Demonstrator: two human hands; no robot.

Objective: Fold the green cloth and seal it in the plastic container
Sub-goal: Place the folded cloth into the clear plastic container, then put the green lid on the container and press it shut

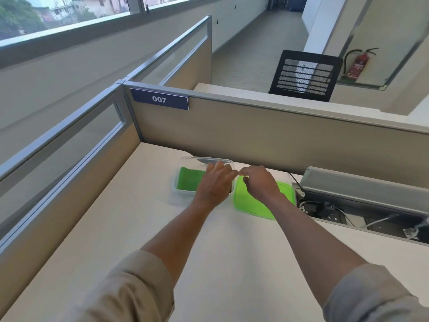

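Note:
A clear plastic container [183, 162] stands on the white desk near the back partition. The green cloth [189, 181] lies folded inside it. My left hand [214, 182] rests over the container's right half with fingers spread, holding nothing that I can see. To the right, the green lid [248, 201] lies flat on the desk. My right hand [261, 182] hovers over the lid's far edge, fingers curled down at its top left corner; whether it grips the lid is unclear.
A beige partition [278, 135] with a "007" sign [159, 99] closes the desk at the back and left. An open cable tray [362, 210] with plugs and wires sits at the right. A black mesh chair [304, 75] stands beyond the partition.

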